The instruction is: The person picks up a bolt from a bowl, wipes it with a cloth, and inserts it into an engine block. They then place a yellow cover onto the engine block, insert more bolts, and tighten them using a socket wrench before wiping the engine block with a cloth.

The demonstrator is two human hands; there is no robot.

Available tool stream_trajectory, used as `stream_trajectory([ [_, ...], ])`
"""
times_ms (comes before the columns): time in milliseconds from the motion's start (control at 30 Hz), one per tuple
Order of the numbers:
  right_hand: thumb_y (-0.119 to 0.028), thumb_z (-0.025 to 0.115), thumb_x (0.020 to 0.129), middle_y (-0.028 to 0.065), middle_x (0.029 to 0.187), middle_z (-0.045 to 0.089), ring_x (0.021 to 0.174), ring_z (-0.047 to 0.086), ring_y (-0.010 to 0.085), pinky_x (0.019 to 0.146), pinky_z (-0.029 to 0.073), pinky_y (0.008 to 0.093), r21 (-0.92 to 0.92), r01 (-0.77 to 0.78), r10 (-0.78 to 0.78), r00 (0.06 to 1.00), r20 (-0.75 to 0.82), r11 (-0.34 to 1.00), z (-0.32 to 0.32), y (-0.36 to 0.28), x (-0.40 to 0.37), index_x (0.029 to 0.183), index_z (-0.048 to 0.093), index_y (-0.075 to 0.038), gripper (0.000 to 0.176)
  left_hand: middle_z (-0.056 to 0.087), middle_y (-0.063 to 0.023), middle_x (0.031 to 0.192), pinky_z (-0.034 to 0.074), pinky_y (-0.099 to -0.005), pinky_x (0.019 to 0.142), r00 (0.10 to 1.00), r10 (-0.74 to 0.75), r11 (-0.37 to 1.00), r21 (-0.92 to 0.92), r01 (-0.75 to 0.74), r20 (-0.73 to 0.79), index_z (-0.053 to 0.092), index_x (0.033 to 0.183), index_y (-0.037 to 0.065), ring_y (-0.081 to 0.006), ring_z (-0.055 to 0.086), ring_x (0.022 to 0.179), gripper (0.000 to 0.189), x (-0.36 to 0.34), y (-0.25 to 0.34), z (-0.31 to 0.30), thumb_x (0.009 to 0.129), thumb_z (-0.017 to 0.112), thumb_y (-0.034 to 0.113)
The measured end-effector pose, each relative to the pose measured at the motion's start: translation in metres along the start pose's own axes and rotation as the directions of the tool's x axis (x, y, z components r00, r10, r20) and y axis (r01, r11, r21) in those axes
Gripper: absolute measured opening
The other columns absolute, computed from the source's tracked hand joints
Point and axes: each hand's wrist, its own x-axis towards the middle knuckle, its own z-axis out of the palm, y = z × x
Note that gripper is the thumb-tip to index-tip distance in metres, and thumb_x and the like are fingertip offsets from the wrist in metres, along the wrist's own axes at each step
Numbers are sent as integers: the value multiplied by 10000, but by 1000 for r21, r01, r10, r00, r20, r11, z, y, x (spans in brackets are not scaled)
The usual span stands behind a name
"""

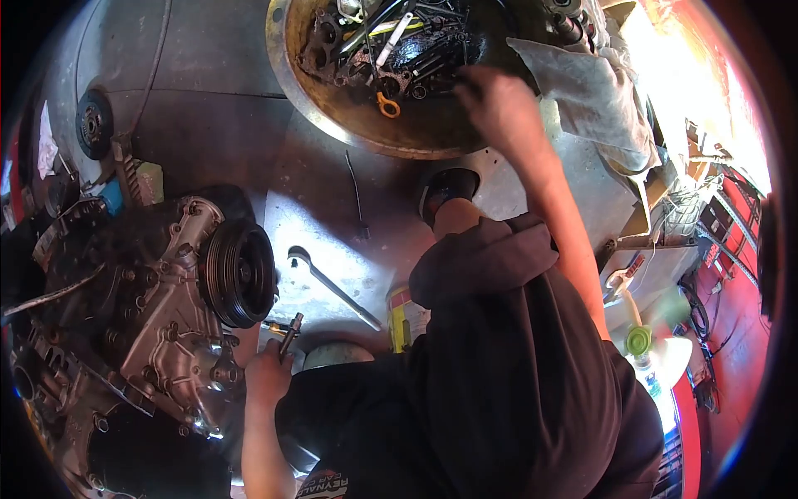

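My left hand (pixel 268 374) is closed around a socket on an extension (pixel 290 334), whose metal end points up beside the engine (pixel 170 328). The engine's ribbed crankshaft pulley (pixel 241 274) is just above that hand. At the top, my right hand (pixel 501 98) is over the right side of a large round pan (pixel 332 129). Motion blurs its fingers, so what they touch or hold does not show. Dark, oily bolts and metal parts (pixel 428 62) fill the pan, with a white marker-like stick (pixel 395 39) and a yellow-orange ring-handled piece (pixel 388 105) among them.
A long-handled ratchet (pixel 337 289) and a thin rod (pixel 357 191) lie on the floor. Near my knee stands a yellow can (pixel 406 320). Grey cloth (pixel 582 96) drapes at the right. A black disc (pixel 94 125) lies at the upper left.
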Motion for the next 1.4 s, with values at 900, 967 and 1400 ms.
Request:
stream_trajectory([
  [900,48,704,858,98,974,698,776,636,121,692,517,264,964,-151,32,988,148,219,0,-7,21,964,617,-34,160,668,-207,778,524,-514,699,1000,13,1000,8,-13,-11,559,999,42,-415,669,785,290,0,-1,0,869,692,264],
  [967,65,690,860,118,1024,689,802,626,130,701,513,269,986,-128,0,992,128,111,-3,-10,16,961,613,-41,165,659,-199,790,500,-522,694,1000,-15,999,-28,15,-11,546,941,46,-422,652,798,254,0,2,0,852,701,226],
  [1400,-14,661,904,122,1086,663,867,622,165,791,494,297,978,-208,65,976,207,17,-34,-26,-13,971,615,-44,86,662,-216,744,527,-520,671,999,-8,999,42,9,-39,554,991,43,-412,670,748,290,-6,5,-1,886,657,293],
])
